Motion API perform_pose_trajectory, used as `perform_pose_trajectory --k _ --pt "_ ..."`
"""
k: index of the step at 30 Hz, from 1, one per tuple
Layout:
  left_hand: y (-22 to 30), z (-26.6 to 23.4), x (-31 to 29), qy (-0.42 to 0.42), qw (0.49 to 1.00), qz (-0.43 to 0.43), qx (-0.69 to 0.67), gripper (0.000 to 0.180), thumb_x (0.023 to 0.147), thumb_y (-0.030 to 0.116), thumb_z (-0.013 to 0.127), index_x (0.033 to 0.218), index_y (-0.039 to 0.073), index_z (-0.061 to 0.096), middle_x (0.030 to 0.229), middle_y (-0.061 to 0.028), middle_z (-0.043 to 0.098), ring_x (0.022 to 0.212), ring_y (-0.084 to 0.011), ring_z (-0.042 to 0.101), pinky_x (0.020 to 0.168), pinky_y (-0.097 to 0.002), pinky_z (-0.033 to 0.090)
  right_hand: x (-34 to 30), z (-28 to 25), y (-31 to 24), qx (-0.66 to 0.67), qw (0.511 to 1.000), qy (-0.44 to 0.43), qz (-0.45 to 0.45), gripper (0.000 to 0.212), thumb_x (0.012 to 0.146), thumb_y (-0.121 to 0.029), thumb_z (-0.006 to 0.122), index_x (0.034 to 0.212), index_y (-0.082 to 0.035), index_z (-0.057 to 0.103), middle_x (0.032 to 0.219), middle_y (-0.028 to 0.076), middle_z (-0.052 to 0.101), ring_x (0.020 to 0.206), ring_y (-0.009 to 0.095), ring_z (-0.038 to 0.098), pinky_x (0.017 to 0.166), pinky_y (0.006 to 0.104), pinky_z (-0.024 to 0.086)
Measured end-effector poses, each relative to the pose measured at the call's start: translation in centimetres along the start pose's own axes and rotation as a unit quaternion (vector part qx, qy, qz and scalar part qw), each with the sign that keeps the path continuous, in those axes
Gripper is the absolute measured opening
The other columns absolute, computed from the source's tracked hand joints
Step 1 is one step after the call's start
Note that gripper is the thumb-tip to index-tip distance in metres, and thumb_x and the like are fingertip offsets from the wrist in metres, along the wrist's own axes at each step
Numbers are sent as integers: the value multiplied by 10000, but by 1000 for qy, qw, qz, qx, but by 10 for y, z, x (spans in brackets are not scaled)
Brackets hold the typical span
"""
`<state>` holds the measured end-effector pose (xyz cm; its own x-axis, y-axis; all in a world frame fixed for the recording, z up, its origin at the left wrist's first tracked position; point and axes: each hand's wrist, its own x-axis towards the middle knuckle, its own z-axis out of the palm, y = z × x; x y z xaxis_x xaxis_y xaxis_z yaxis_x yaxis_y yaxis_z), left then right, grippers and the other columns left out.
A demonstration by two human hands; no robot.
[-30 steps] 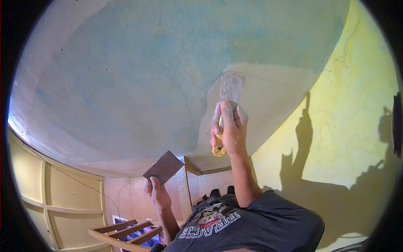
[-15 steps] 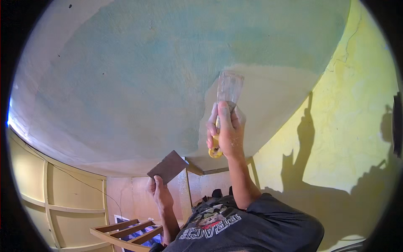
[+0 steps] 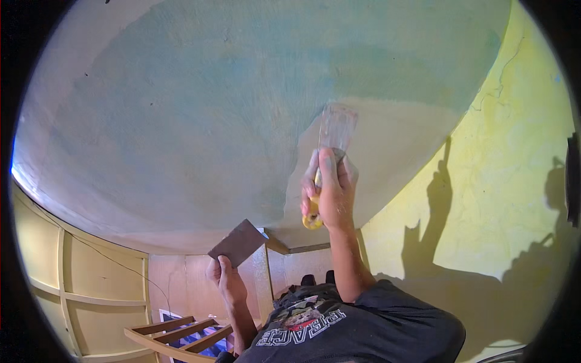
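My right hand point(image 3: 336, 187) is raised, with its fingers closed round a putty knife point(image 3: 338, 128) that has a wide, smeared blade and a yellow handle. The blade lies against or very close to a broad ceiling-like surface point(image 3: 200, 121), by the border between a blue-green area and a pale grey coat point(image 3: 399, 133). Lower and to the left, my left hand point(image 3: 228, 281) grips a flat, dark brown rectangular plate point(image 3: 239, 243) by its lower corner, thumb on the near face. The plate is apart from the knife.
A yellow wall point(image 3: 484, 230) with a crack and my shadow borders the surface at right. Pale framed panels point(image 3: 100, 266) stand at left, with a thin cable hanging near them. A wooden slatted frame point(image 3: 175, 336), ladder-like, is at lower left. Behind my arms stands a post point(image 3: 262, 281).
The putty knife and my right hand sit slightly farther right and lower in the picture. The left hand with the plate has shifted a little left and down. Both grips are unchanged.
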<state>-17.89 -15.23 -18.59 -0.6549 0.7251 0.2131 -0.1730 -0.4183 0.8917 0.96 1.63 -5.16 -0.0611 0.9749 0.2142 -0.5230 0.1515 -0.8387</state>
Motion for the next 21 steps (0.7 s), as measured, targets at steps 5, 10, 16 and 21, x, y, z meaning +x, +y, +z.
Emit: perform_pose_trajectory --k 5,10,16,21 --pt "1 3 -1 14 1000 5 -15 293 1038 241 570 1114 -28 657 1100 -80 684 1008 -151 623 919 -324 476 -3 -6 5 12 1000 -20 9 322 1063 -315 468 848 -75 468 532 30 447 342 140 449 338 276 384" --pt "4 2 3 -9 1000 -1 -12 264 1040 213 564 1096 -29 655 1096 -74 679 1009 -147 618 919 -319 476 -2 -7 4 13 1000 -27 1 328 1058 -330 480 854 -73 473 533 38 450 340 153 450 341 290 392" --pt "0 -3 2 7 999 -23 23 260 1041 224 563 1094 -13 657 1069 -58 673 986 -132 605 887 -303 470 4 -1 -5 21 1000 -18 6 324 1061 -335 472 880 -66 476 537 43 457 337 154 451 341 304 397" --pt "0 2 6 -16 1000 -16 -5 281 1048 247 549 1105 -7 656 1054 -47 676 966 -119 596 854 -296 455 0 -9 -3 -16 999 -37 0 332 1059 -344 477 866 -74 470 541 35 455 344 145 448 345 291 393"
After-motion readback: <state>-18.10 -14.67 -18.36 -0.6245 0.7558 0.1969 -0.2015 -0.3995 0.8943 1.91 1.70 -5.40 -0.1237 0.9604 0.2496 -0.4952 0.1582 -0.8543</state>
